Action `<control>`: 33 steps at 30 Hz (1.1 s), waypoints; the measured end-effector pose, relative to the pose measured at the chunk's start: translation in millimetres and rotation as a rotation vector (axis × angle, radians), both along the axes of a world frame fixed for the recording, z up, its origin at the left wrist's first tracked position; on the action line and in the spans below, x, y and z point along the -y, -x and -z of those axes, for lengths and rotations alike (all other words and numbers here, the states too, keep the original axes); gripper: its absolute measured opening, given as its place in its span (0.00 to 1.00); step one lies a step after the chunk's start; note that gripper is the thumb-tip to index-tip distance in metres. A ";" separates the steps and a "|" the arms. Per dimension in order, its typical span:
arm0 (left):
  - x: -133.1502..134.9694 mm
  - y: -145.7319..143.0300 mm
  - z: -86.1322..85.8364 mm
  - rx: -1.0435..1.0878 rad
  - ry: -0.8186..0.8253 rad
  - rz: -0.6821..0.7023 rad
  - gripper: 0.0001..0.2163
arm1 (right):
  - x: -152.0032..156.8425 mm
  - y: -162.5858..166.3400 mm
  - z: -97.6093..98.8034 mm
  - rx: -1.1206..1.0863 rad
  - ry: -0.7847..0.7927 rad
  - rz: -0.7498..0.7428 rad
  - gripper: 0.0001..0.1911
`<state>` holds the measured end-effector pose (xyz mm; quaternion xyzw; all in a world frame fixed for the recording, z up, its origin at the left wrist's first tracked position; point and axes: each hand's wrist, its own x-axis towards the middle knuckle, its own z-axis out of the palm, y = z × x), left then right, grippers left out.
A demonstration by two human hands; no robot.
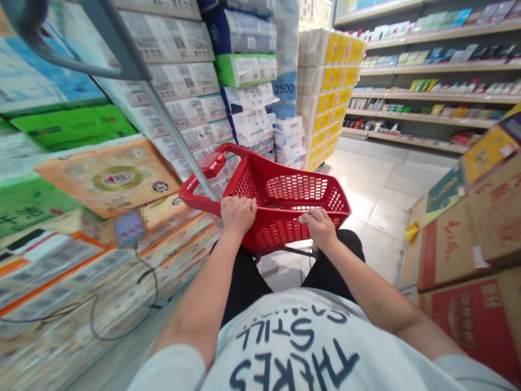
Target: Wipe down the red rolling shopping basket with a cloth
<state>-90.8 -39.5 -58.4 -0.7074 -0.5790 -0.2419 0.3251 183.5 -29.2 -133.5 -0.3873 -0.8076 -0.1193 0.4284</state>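
A red plastic shopping basket [280,231] with perforated walls stands tilted in front of my legs, close to the floor. My left hand [239,214] is closed over its near rim, close to the foot of a metal pole. My right hand [321,227] grips the same rim farther right, with its fingers curled over the edge. From the basket's left end the pole of the pull handle [175,130] rises toward the upper left, topped by a grey grip [109,43]. Only part of the basket's inside shows, and I cannot make out its contents.
Stacked tissue packs [118,174] line the left side, with a loose cable [157,288] over them. Yellow-and-white packs [329,98] stand ahead. Cardboard boxes [459,233] crowd the right. Tiled floor [374,190] runs toward stocked shelves [431,68].
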 end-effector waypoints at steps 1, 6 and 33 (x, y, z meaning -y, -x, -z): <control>0.5 -0.3 -0.7 0.001 0.003 0.007 0.18 | 0.0 1.5 -0.8 -0.006 -0.004 -0.007 0.13; 3.5 -2.5 -4.2 0.022 -0.003 0.018 0.19 | 6.9 1.2 27.4 0.054 0.021 -0.071 0.14; 11.5 1.3 -7.1 0.068 0.031 0.112 0.14 | 3.0 69.9 4.2 0.263 0.015 -0.236 0.16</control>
